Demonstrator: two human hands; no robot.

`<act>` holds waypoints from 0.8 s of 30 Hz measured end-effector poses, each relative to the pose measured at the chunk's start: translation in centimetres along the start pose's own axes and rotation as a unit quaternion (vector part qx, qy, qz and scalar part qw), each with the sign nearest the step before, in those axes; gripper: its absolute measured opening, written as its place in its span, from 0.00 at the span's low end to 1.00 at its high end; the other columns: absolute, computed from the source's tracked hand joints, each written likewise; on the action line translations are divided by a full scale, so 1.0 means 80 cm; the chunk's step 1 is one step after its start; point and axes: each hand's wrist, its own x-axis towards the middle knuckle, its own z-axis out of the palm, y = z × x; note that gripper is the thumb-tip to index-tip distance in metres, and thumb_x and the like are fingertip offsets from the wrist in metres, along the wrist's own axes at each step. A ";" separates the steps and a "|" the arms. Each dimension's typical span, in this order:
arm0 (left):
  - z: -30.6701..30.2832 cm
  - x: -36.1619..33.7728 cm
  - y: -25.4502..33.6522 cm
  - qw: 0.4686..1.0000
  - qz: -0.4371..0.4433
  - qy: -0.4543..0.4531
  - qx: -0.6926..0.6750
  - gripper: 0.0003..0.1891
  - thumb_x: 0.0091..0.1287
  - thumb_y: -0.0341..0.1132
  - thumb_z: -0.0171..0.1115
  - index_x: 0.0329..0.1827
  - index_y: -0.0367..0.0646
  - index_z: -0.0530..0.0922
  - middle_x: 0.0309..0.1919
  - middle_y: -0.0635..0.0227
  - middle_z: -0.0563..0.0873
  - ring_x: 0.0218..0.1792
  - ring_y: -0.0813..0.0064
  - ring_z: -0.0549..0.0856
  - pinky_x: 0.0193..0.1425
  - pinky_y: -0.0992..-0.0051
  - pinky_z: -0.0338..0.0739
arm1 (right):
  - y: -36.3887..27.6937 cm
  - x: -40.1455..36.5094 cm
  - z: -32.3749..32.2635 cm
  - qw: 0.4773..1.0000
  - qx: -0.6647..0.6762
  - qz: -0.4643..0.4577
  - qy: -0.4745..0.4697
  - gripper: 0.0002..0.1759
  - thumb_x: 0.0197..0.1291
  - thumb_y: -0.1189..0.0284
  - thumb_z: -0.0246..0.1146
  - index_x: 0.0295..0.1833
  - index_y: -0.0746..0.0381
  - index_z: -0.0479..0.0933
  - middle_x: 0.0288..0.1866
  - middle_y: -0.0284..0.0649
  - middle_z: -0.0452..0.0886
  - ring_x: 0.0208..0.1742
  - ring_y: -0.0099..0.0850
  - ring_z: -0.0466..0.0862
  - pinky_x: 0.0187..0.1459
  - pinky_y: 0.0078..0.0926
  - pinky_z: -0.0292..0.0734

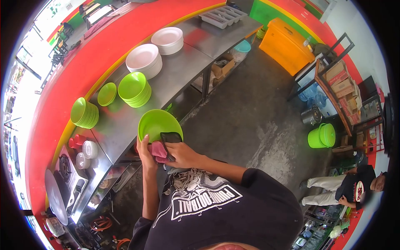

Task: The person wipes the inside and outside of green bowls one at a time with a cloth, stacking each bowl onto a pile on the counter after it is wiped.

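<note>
A lime-green bowl [153, 122] is tilted in front of my chest, its inside facing me. My left hand [146, 153] grips its near left side, with the thumb over the rim. In my right hand [182, 154] is a cloth [158, 150], pink in one part and dark in another. The dark part [171, 137] lies against the inside of the bowl at its right. Some fingers of both hands are hidden behind the bowl and cloth. On the steel counter beyond stand a tall stack of green bowls [135, 89], a low green stack [107, 94] and another tall one [84, 113].
The steel counter [179, 75] carries white plate stacks [143, 60] [167, 41] and a grey cutlery tray [223, 17]. A gas stove [68, 175] stands at left. Rightward are an orange bin [286, 46], a lidded green bucket [321, 136] and another person [354, 187].
</note>
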 end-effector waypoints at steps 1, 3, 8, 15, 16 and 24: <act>-0.007 0.005 0.005 0.999 -0.021 -0.017 -0.018 0.20 0.73 0.45 0.55 0.59 0.39 0.76 0.46 0.63 0.85 0.41 0.71 0.86 0.46 0.72 0.79 | 0.004 0.000 0.001 1.000 -0.011 -0.005 -0.010 0.23 0.51 0.64 0.75 0.49 0.65 0.78 0.41 0.45 0.78 0.44 0.48 0.83 0.46 0.43 0.79; -0.022 0.016 0.016 0.995 -0.063 -0.052 -0.056 0.21 0.73 0.46 0.54 0.59 0.39 0.77 0.45 0.63 0.86 0.40 0.71 0.86 0.46 0.72 0.79 | 0.010 0.002 -0.001 0.999 -0.030 -0.018 -0.017 0.24 0.51 0.64 0.75 0.50 0.64 0.78 0.42 0.44 0.78 0.44 0.47 0.83 0.46 0.43 0.79; -0.015 0.021 0.029 0.993 -0.075 -0.059 -0.068 0.22 0.74 0.48 0.53 0.58 0.40 0.77 0.46 0.63 0.86 0.42 0.70 0.86 0.48 0.70 0.80 | 0.014 0.012 -0.002 0.998 -0.056 -0.026 0.001 0.24 0.51 0.63 0.75 0.51 0.63 0.78 0.44 0.43 0.79 0.44 0.47 0.83 0.46 0.42 0.79; -0.001 0.014 0.001 0.999 -0.019 -0.017 -0.029 0.20 0.74 0.48 0.54 0.57 0.41 0.77 0.44 0.65 0.85 0.40 0.73 0.84 0.47 0.71 0.79 | 0.002 0.016 -0.002 0.999 -0.021 -0.013 0.041 0.25 0.50 0.62 0.76 0.50 0.63 0.78 0.41 0.42 0.79 0.44 0.46 0.84 0.44 0.42 0.80; -0.005 0.016 0.006 0.998 -0.037 -0.037 -0.045 0.20 0.74 0.48 0.54 0.57 0.41 0.77 0.44 0.65 0.85 0.39 0.73 0.84 0.46 0.72 0.79 | 0.008 0.010 -0.002 0.999 -0.032 -0.021 0.028 0.25 0.50 0.62 0.76 0.50 0.63 0.78 0.41 0.42 0.79 0.44 0.46 0.84 0.44 0.42 0.80; 0.021 0.002 0.007 0.996 -0.035 -0.025 -0.082 0.19 0.74 0.46 0.54 0.57 0.40 0.77 0.44 0.65 0.85 0.41 0.73 0.85 0.46 0.72 0.79 | 0.007 -0.005 -0.026 0.996 -0.082 -0.009 0.021 0.27 0.51 0.61 0.76 0.52 0.65 0.77 0.42 0.42 0.79 0.44 0.45 0.84 0.44 0.42 0.80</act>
